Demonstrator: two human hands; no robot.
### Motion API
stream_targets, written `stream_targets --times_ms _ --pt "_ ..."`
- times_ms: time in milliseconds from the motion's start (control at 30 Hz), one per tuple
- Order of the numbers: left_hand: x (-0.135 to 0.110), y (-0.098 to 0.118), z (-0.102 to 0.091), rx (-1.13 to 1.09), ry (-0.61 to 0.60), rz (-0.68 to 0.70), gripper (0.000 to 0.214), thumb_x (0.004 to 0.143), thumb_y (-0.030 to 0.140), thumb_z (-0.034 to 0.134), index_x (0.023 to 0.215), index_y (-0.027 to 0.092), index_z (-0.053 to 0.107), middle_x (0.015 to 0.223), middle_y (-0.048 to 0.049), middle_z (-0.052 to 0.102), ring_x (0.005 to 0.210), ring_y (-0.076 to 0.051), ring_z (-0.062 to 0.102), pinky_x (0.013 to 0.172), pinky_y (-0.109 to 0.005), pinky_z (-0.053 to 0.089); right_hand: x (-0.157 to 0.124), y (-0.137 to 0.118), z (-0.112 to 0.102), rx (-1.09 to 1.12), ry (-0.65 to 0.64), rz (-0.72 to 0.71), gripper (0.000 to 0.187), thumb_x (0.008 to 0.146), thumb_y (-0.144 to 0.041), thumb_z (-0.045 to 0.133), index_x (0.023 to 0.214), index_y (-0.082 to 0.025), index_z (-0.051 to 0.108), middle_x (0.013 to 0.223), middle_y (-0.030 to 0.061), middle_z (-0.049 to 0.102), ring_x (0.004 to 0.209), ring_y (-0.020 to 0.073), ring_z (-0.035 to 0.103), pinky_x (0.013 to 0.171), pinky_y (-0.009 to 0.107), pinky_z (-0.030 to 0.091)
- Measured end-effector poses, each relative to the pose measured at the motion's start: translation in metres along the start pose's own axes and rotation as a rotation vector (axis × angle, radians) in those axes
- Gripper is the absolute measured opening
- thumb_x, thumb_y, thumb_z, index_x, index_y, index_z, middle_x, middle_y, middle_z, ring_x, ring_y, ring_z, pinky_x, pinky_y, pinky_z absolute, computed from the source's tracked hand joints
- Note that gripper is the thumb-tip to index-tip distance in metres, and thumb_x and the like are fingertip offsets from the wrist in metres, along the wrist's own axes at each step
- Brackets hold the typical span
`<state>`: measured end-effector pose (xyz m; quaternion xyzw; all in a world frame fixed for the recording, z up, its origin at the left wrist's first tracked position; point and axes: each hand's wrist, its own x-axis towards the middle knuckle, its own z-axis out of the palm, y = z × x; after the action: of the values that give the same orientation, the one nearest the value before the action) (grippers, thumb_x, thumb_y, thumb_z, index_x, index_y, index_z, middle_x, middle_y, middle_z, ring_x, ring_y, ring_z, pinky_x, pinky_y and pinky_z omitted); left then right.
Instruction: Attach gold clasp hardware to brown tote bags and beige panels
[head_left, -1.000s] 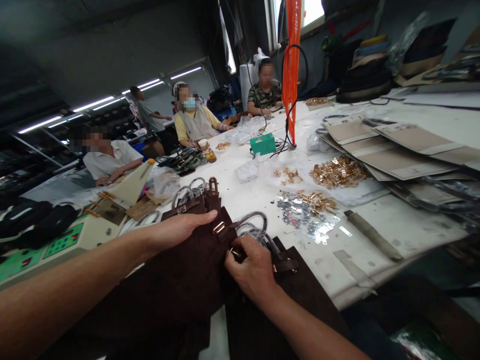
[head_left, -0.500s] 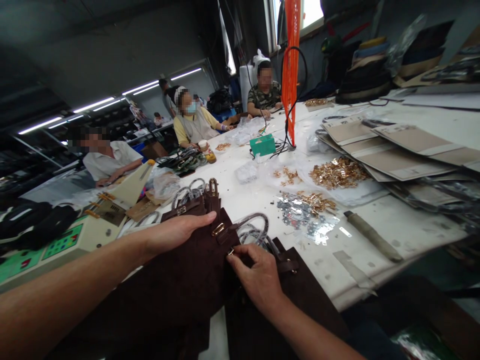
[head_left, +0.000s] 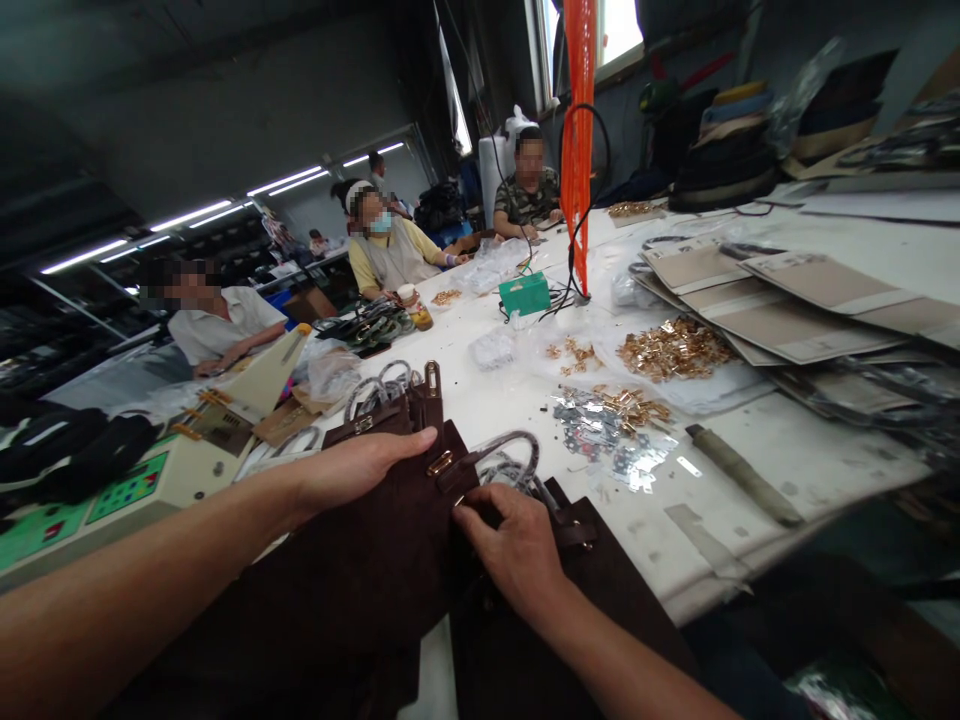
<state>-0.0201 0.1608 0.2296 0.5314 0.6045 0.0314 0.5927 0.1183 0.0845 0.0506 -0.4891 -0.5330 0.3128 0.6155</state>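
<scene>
My left hand [head_left: 360,465] holds the upper part of a dark brown bag panel [head_left: 352,570], its thumb stretched along the front and its other fingers mostly hidden. Beside the thumb, a gold oval fitting [head_left: 439,463] sits on the panel, and a strap end with a gold slot [head_left: 431,378] stands up above it. At the panel's right edge my right hand [head_left: 514,535] is closed in a pinch on a small gold metal fitting [head_left: 460,502], mostly covered by the fingertips. A plastic-wrapped handle [head_left: 517,440] arches behind that hand. Another dark brown piece [head_left: 600,590] lies under the right forearm.
Gold fittings [head_left: 675,348] and silver plates [head_left: 592,425] lie heaped on the white table [head_left: 720,520]. A wrapped rod-like tool [head_left: 742,475] rests near its edge. Beige panels [head_left: 795,300] are stacked right; a machine [head_left: 127,490] stands left. Several people sit beyond.
My right fingertips have closed further over the small gold fitting, so less of it shows. The strap end has shifted slightly right and stands more upright. My left hand has barely moved.
</scene>
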Motion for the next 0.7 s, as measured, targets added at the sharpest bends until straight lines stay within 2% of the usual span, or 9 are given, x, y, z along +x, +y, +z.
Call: stream_targets --times_ms 167,367,467,567,633,700 --pt "0.000 -0.004 0.000 0.005 0.011 -0.004 0.065 0.076 0.074 0.070 0.107 0.018 0.080 0.112 -0.0104 0.080 0.104 -0.032 0.075 0.095 -0.035 0.057 -0.007 0.000 0.000 -0.035 -0.009 -0.055 0.007 0.084 -0.022 0.075 0.091 -0.023 0.076 0.085 0.0014 0.077 0.077 0.0183 0.071 0.074 0.027 0.053" --pt "-0.012 0.003 0.014 0.090 -0.005 0.045 0.061 0.083 0.073 0.062 0.104 0.019 0.080 0.109 -0.0076 0.081 0.102 -0.031 0.075 0.092 -0.034 0.056 -0.009 -0.001 0.004 -0.048 -0.033 -0.074 0.006 0.086 -0.017 0.069 0.084 -0.022 0.073 0.083 0.0016 0.073 0.077 0.0186 0.069 0.074 0.028 0.051" --pt "-0.030 0.013 0.021 0.356 0.024 0.174 0.059 0.085 0.073 0.058 0.101 0.021 0.081 0.111 -0.0071 0.080 0.106 -0.032 0.072 0.090 -0.033 0.054 -0.013 -0.005 -0.007 0.013 -0.067 -0.059 0.011 0.084 -0.018 0.071 0.094 -0.023 0.073 0.090 0.0014 0.074 0.083 0.0193 0.069 0.076 0.029 0.053" --pt "-0.059 0.014 0.021 0.726 0.059 0.299 0.047 0.083 0.065 0.065 0.103 0.025 0.080 0.104 -0.0052 0.080 0.097 -0.031 0.073 0.079 -0.030 0.053 -0.018 -0.006 -0.028 0.023 -0.059 -0.037 0.019 0.085 -0.024 0.072 0.104 -0.023 0.073 0.095 0.0029 0.075 0.087 0.0212 0.070 0.079 0.031 0.055" --pt "-0.081 0.007 0.020 0.887 0.105 0.284 0.039 0.080 0.057 0.070 0.103 0.027 0.079 0.096 -0.0047 0.080 0.087 -0.030 0.073 0.071 -0.029 0.051 -0.023 -0.007 -0.046 -0.011 -0.014 0.004 0.022 0.086 -0.029 0.072 0.107 -0.023 0.073 0.096 0.0044 0.076 0.088 0.0232 0.071 0.081 0.033 0.055" --pt "-0.099 -0.006 0.021 0.968 0.174 0.263 0.032 0.081 0.052 0.069 0.097 0.027 0.080 0.091 -0.0058 0.079 0.082 -0.029 0.072 0.069 -0.030 0.049 -0.032 -0.012 -0.060 -0.026 0.020 0.055 0.019 0.088 -0.035 0.070 0.102 -0.023 0.074 0.094 0.0044 0.076 0.086 0.0236 0.070 0.080 0.033 0.053"
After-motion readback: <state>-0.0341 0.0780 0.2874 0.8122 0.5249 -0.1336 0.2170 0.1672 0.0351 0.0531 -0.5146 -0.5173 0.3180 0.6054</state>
